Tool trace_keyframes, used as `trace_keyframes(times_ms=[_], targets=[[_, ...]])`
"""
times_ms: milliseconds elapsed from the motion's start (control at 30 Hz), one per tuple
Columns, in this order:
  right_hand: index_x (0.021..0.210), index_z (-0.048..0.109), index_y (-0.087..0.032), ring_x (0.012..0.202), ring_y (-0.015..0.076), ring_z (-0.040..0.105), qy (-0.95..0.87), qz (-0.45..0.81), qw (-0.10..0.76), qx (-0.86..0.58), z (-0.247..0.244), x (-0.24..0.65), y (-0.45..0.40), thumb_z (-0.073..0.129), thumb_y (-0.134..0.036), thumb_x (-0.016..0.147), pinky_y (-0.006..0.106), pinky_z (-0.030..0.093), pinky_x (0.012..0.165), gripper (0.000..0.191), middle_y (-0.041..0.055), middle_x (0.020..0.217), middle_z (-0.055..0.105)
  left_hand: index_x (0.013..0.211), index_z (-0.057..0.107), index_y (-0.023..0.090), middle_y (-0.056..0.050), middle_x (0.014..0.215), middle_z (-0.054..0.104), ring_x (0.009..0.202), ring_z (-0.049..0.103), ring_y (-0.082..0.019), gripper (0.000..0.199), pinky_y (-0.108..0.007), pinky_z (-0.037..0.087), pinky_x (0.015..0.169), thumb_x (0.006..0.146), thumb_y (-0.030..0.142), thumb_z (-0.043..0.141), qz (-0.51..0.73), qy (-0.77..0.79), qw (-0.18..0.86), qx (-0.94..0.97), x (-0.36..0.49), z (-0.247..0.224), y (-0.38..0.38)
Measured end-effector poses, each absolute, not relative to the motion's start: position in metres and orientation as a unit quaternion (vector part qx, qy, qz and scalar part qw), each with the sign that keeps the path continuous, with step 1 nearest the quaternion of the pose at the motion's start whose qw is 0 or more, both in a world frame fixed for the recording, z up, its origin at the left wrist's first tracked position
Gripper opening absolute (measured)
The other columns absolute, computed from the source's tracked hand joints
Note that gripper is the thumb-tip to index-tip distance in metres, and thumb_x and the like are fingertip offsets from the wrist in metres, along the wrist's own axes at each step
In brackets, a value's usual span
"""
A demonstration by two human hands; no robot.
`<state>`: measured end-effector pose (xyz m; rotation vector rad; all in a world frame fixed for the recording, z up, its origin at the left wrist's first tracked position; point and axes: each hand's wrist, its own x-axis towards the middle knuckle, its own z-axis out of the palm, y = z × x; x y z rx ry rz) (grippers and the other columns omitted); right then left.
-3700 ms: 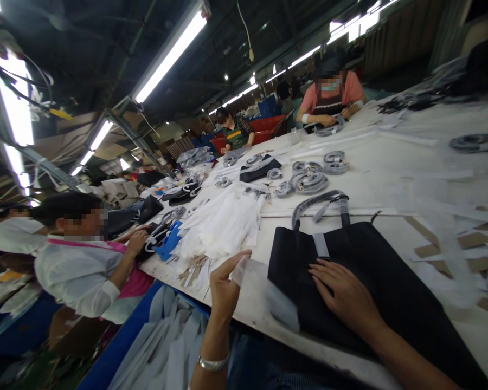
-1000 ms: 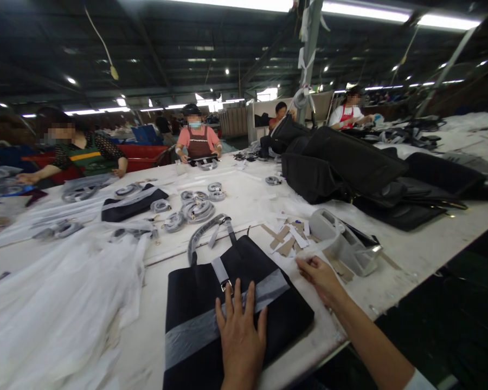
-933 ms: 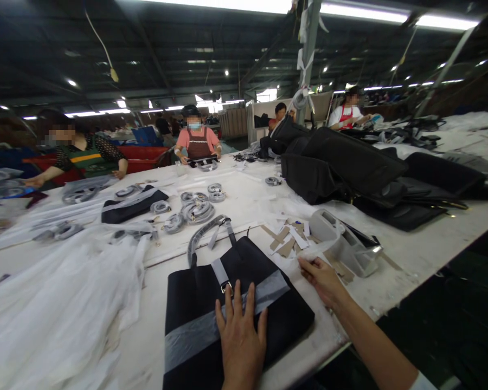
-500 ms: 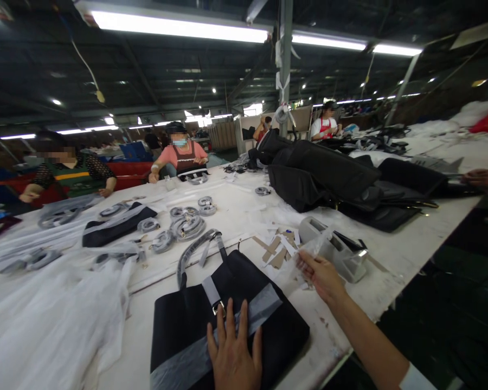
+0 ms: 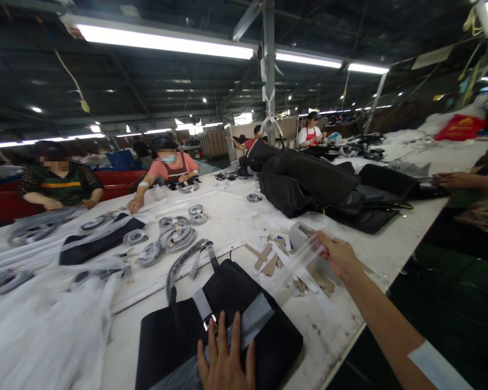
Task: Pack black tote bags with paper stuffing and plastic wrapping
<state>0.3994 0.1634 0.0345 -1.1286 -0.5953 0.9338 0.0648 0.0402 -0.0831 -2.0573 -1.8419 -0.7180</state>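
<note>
A black handbag [image 5: 264, 330] lies flat on the table in front of me, its handle [image 5: 179, 260] wrapped in greyish film. My left hand [image 5: 226, 360] rests on it with the fingers spread, over a band of translucent film [image 5: 254, 314] across the bag's front. A gold buckle [image 5: 210, 322] shows just beyond the fingertips. To the right of the bag, my right hand [image 5: 336, 257] is closed on the end of a clear plastic strip [image 5: 295, 265], which slants down toward the bag's edge. A grey tape dispenser [image 5: 299, 235] stands partly hidden behind that hand.
Brown and white paper scraps [image 5: 270, 257] lie between bag and dispenser. Coiled wrapped straps [image 5: 177, 235] and white sheeting [image 5: 44, 330] are on the left. A pile of black bags [image 5: 313, 179] fills the table's far right. Co-workers [image 5: 168, 162] work across the table.
My right hand has moved up and right, drawing out the clear strip. My left hand stays flat on the handbag. The view has shifted slightly to the right.
</note>
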Motion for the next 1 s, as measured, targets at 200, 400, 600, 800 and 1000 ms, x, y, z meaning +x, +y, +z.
trace_keyframes(times_ms=[200,400,600,800,1000], targets=[[0.089,0.075,-0.015,0.082,0.0239,0.074,-0.280,0.420,0.693,-0.516,0.050,0.417,0.166,0.068,-0.037,0.089,0.027,0.061,0.067,0.023,0.0139,0.093,0.077,0.142,0.050,0.032,-0.007,0.151,0.047,0.140,0.039,-0.035,0.051,-0.062,0.031,0.110,0.091,0.033,0.051,-0.239,-0.641,0.146,-0.715,0.067,-0.079,0.039],[0.088,0.073,-0.012,0.082,0.0263,0.074,-0.285,0.428,0.687,-0.513,0.060,0.433,0.171,0.070,-0.033,0.087,0.032,0.062,0.067,0.022,0.0157,0.091,0.076,0.142,0.051,0.031,-0.007,0.151,0.046,0.140,0.038,-0.034,0.051,-0.061,0.031,0.110,0.091,0.032,0.050,-0.242,-0.634,0.144,-0.720,0.068,-0.075,0.038],[0.109,0.065,-0.025,0.113,0.0225,0.065,-0.296,0.427,0.724,-0.453,0.053,0.411,0.154,0.066,-0.051,0.087,0.035,0.056,0.095,0.034,0.0059,0.114,0.073,0.144,0.048,0.033,-0.006,0.153,0.044,0.143,0.035,-0.033,0.050,-0.060,0.027,0.113,0.094,0.038,0.049,-0.250,-0.638,0.091,-0.723,0.070,-0.061,0.033],[0.100,0.071,-0.022,0.112,0.0295,0.065,-0.334,0.512,0.641,-0.464,0.003,0.341,0.115,0.083,-0.049,0.070,0.043,0.056,0.096,0.042,0.0096,0.110,0.074,0.145,0.045,0.033,-0.007,0.154,0.043,0.145,0.031,-0.032,0.052,-0.059,0.022,0.116,0.095,0.041,0.051,-0.245,-0.644,0.062,-0.722,0.072,-0.047,0.028],[0.101,0.076,-0.021,0.111,0.0279,0.065,-0.356,0.460,0.625,-0.520,-0.007,0.296,0.096,0.075,-0.053,0.079,0.037,0.053,0.098,0.039,0.0071,0.109,0.075,0.147,0.042,0.033,-0.006,0.156,0.039,0.146,0.028,-0.032,0.053,-0.059,0.022,0.117,0.095,0.041,0.051,-0.233,-0.650,0.056,-0.721,0.072,-0.047,0.026]])
